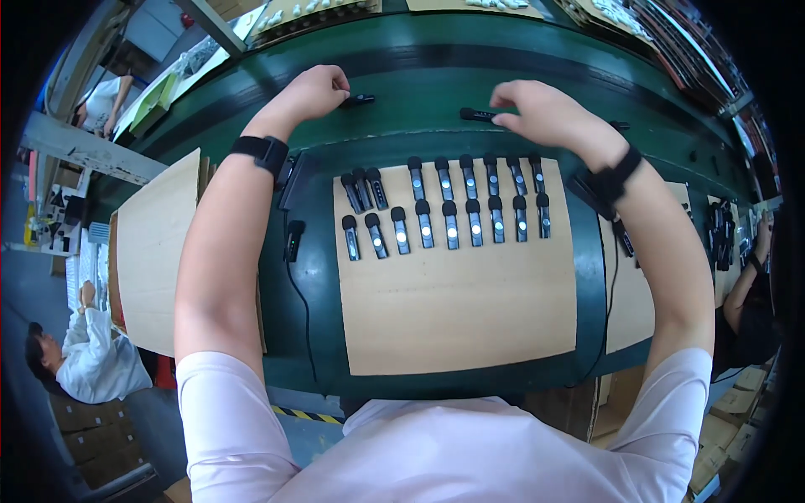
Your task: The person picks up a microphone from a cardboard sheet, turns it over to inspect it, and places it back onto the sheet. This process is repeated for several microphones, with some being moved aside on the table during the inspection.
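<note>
At the far side of the green bench, my left hand (pixel 315 92) is curled, fingers closed at the near end of a small black clip-on microphone (pixel 360 100). My right hand (pixel 541 115) hovers with thumb and fingers apart, the thumb tip by the end of another black microphone (pixel 476 114); whether it touches cannot be made out. Between my arms lies a flat cardboard sheet (pixel 457 310). Two rows of black foam-topped microphones (pixel 450 225) lie across its upper part, most with a light spot. Three of them (pixel 360 189) are bunched at its upper left corner.
A black device with a small green light (pixel 293 241) and a cable lies left of the sheet. Stacked cardboard (pixel 159 251) stands farther left. Another cardboard piece (pixel 633 306) lies under my right arm. Co-workers sit at left (pixel 105 356) and right (pixel 742 318). White parts (pixel 314 7) line the far edge.
</note>
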`<state>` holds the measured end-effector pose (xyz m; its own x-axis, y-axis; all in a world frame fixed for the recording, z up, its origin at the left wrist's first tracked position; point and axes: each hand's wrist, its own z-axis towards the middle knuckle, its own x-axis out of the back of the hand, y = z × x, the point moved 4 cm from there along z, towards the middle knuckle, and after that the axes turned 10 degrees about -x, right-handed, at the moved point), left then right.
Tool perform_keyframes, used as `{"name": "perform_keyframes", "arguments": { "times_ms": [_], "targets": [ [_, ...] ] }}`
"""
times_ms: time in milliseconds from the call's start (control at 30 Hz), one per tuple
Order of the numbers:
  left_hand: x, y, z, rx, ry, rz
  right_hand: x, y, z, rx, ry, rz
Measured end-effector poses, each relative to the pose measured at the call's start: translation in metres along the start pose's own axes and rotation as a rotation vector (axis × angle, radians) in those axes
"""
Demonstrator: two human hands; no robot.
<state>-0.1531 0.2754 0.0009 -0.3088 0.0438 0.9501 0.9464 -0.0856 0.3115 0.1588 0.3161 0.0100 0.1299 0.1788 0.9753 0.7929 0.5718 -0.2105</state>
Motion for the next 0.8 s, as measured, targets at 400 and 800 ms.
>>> {"name": "perform_keyframes", "arguments": {
  "times_ms": [400, 800],
  "targets": [
    [-0.043, -0.061, 0.018, 0.01, -0.125, 0.021, -0.053, -0.026, 0.088, -0.024, -0.306, -0.09],
    [-0.008, 0.027, -0.032, -0.065, 0.443, -0.431, -0.01, -0.063, -0.038, 0.143, -0.136, 0.714]
  ]
}}
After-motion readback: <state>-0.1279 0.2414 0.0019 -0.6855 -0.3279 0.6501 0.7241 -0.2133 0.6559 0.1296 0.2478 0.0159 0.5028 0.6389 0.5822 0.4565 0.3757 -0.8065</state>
